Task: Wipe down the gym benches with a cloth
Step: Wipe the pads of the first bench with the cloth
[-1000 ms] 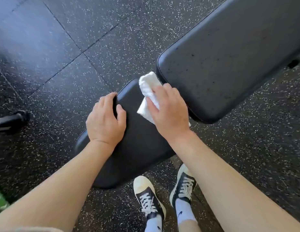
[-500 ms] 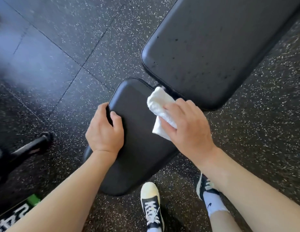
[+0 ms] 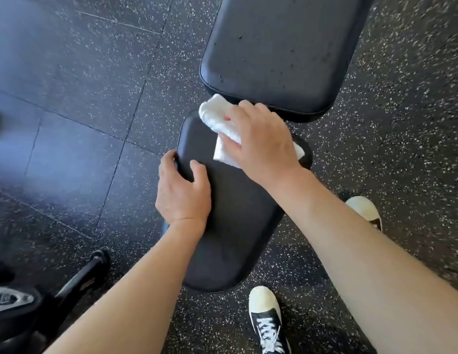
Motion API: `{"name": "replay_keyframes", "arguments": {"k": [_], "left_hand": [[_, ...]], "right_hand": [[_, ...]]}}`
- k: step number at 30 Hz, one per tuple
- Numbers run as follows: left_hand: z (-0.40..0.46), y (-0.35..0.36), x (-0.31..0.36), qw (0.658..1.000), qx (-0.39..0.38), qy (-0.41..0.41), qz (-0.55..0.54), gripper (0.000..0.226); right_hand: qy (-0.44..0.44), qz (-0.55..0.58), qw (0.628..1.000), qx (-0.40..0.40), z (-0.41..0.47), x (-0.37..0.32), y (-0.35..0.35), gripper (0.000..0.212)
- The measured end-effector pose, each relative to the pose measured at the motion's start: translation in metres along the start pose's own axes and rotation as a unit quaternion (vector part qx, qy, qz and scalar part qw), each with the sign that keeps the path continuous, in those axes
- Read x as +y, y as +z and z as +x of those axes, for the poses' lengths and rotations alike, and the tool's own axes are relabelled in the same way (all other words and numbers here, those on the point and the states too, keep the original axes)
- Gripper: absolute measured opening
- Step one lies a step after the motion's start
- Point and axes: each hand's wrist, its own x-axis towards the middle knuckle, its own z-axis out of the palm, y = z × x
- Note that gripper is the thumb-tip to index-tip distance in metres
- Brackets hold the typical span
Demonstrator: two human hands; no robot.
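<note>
A black padded bench seat lies below me, with the longer black back pad beyond it. My right hand holds a folded white cloth against the far end of the seat, near the gap between the two pads. My left hand grips the seat's left edge, fingers curled over the side and thumb on top. Small droplets dot the back pad.
Black speckled rubber floor tiles surround the bench. A black metal frame with a bar stands at the lower left. My two shoes are on the floor to the right of the seat.
The view has swung so the bench sits more upright in the frame. My right hand moved the cloth toward the seat's far end. The left hand kept its grip on the edge.
</note>
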Motion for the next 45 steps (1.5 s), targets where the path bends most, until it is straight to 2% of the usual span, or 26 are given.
{"name": "replay_keyframes", "arguments": {"k": [3, 6, 9, 14, 17, 22, 24, 26, 31, 36, 38, 42, 45], "left_hand": [[-0.006, -0.006, -0.003, 0.989, -0.036, 0.142, 0.019, 0.073], [-0.003, -0.006, -0.006, 0.944, -0.074, 0.308, 0.097, 0.073], [-0.001, -0.003, -0.006, 0.92, -0.07, 0.367, 0.121, 0.069], [0.002, 0.001, -0.01, 0.927, -0.028, 0.363, 0.094, 0.066], [-0.001, 0.001, -0.008, 0.926, -0.023, 0.365, 0.089, 0.066], [-0.004, -0.004, -0.003, 0.93, -0.034, 0.357, 0.085, 0.067], [-0.005, -0.005, -0.001, 0.929, -0.035, 0.359, 0.086, 0.067], [-0.006, -0.006, 0.0, 0.929, -0.036, 0.357, 0.091, 0.068], [-0.004, -0.004, -0.001, 0.929, -0.036, 0.354, 0.104, 0.068], [-0.004, -0.004, -0.002, 0.932, -0.038, 0.345, 0.103, 0.069], [-0.006, -0.005, 0.0, 0.932, -0.034, 0.344, 0.106, 0.069], [-0.006, -0.004, 0.0, 0.931, -0.036, 0.349, 0.101, 0.07], [-0.006, -0.004, 0.001, 0.93, -0.032, 0.352, 0.103, 0.07]], "right_hand": [[0.05, -0.003, 0.997, 0.053, -0.059, 0.0, -0.012, 0.023], [0.09, 0.044, 0.993, 0.058, -0.138, -0.011, -0.013, 0.022], [0.134, 0.117, 0.983, 0.046, -0.188, -0.022, -0.001, 0.026], [0.194, 0.126, 0.965, 0.127, -0.172, -0.024, 0.019, 0.027], [0.233, 0.164, 0.939, 0.192, -0.16, -0.015, 0.026, 0.027], [0.363, 0.272, 0.846, 0.279, -0.106, 0.013, 0.017, 0.028], [0.41, 0.309, 0.805, 0.296, -0.083, 0.029, 0.013, 0.022], [0.429, 0.341, 0.782, 0.298, -0.075, 0.041, 0.013, 0.014], [0.408, 0.357, 0.779, 0.314, -0.114, 0.008, 0.026, 0.015], [0.42, 0.396, 0.777, 0.251, -0.197, -0.067, 0.052, 0.026], [0.421, 0.398, 0.779, 0.242, -0.208, -0.077, 0.057, 0.028], [0.39, 0.402, 0.784, 0.267, -0.171, -0.04, 0.048, 0.02], [0.406, 0.39, 0.766, 0.31, -0.118, 0.007, 0.033, 0.018]]}}
